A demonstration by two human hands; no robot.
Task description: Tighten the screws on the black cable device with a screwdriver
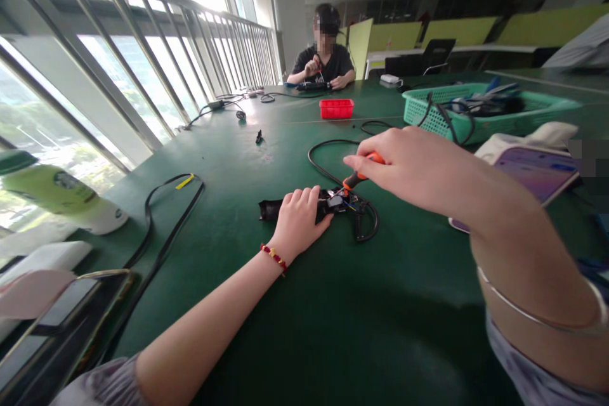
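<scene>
A long black electrical device (270, 209) lies on the green table, its right end opened so that wiring and small parts show. My left hand (299, 217) wraps over the middle of it and presses it down. In my right hand (404, 158) is a screwdriver (351, 181) with an orange and dark handle, slanting down to the left. Its shaft reaches the opened end of the device; the exact spot the tip touches is too small to make out. A black cord (311, 162) loops round from that end and runs back across the table.
A small red basket (336, 109) and a green basket (518, 128) of cables stand farther back. At right lies a purple-screened phone (528, 168); at left are a bottle (61, 190), a black strap (178, 228) and another phone (66, 323). Across the table a person (326, 54) handles a similar device.
</scene>
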